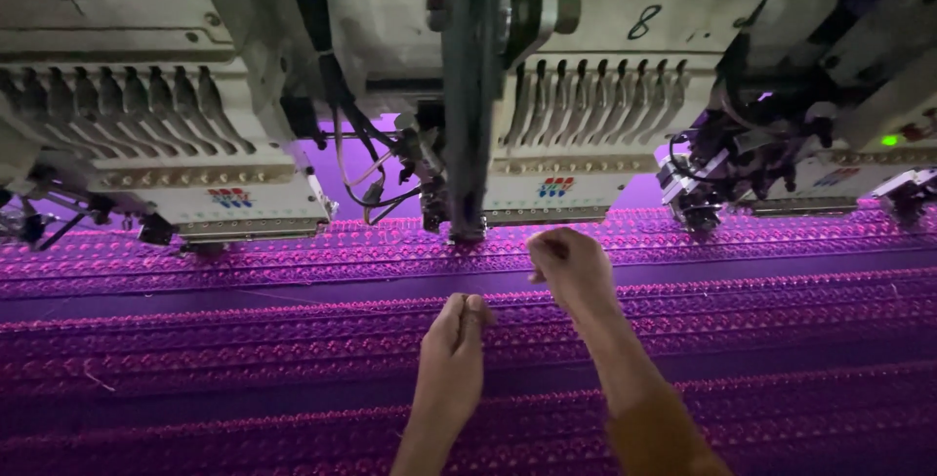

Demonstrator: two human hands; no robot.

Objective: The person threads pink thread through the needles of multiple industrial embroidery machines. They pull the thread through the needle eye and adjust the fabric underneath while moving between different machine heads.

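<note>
Head view, looking down over purple cloth [195, 359] stretched flat under a row of embroidery heads.

My left hand [452, 349] sits low centre, at about 6 o'clock in the view, just over the cloth. Its fingers are pinched together, tips closed at the top of the hand [471, 308]. Whether a thread is between them I cannot tell; nothing there is large enough to see.

My right hand [571, 266] is at about 1 o'clock from the left one, near it but apart. It is curled into a loose fist, fingers folded in toward the palm. Thumb and forefinger meet at the left edge of the fist; what they grip, if anything, is too small to make out. The forearm runs down toward 5 o'clock, out of the view.

Cloth: rows of stitched pattern run left to right, glowing pink-violet, with plain darker bands between them. Both hands are over these rows.

Machine: middle head [576, 134] at 12 o'clock from my right hand, with a bank of thread levers on its face. A dark vertical bar [468, 95] comes down just left of it and ends at the cloth, right above my hands. Left head [166, 144] at 10 o'clock. Right head [781, 164] at 2 o'clock, with a green lamp [889, 140] lit.
</note>
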